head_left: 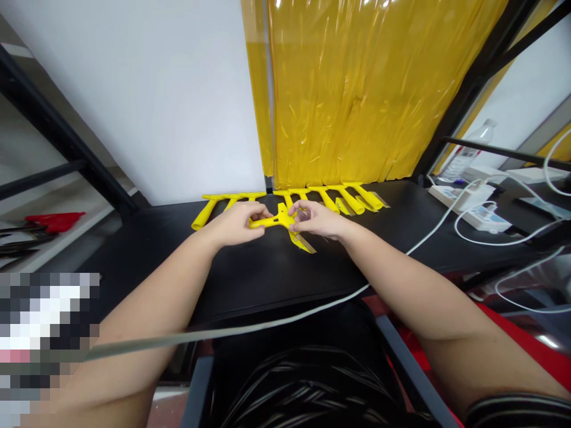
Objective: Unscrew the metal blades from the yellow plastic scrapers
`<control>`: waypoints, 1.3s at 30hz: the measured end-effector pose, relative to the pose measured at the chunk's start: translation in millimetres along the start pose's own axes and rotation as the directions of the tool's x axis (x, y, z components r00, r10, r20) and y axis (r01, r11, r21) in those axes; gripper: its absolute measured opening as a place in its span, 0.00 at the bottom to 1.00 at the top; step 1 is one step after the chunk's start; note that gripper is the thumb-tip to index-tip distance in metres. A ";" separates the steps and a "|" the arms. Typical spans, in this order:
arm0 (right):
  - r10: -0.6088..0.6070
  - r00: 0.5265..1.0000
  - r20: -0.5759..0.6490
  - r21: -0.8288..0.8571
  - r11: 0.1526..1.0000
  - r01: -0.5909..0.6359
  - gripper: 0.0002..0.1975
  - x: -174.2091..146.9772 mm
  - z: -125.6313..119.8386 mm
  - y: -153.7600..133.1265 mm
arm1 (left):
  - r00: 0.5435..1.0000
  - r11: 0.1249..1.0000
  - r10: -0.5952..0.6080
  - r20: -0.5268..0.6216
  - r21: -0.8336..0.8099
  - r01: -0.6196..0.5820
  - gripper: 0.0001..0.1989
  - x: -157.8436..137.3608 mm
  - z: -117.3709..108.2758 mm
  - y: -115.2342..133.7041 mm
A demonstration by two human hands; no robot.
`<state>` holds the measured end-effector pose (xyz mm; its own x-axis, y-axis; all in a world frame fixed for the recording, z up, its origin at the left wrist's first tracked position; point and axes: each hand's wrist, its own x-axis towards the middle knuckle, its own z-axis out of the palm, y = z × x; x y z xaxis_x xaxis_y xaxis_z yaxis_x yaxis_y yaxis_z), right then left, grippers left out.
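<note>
A yellow T-shaped scraper is held between my two hands over the black tabletop. My left hand is closed round its handle end. With thumb and fingers, my right hand pinches the wide head; what its fingertips press on is partly hidden. Below the right fingers a yellow strip with a metal blade edge sticks out; I cannot tell whether it is joined to the held scraper. Behind my hands, several similar yellow scrapers lie in a row, the right-hand ones showing metal blades.
A white panel and yellow plastic sheeting stand behind the black table. On the right are a power strip with white cables and a clear bottle. A pale cable crosses in front of me.
</note>
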<state>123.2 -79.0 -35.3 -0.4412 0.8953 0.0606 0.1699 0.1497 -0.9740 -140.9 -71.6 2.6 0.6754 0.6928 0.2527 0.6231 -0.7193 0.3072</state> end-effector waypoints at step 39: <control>0.146 0.984 -0.098 0.241 0.963 -0.119 0.15 0.3 11.1 -19.1 | 0.870 0.753 -0.408 -0.275 -0.641 0.150 0.23 28.9 50.7 34.9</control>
<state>110.0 -86.2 -19.0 -0.3234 0.9443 -0.0616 0.0038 -0.0638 -0.9980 -79.7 -79.2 -25.9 0.2248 0.9105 0.3471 0.3173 -0.4052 0.8574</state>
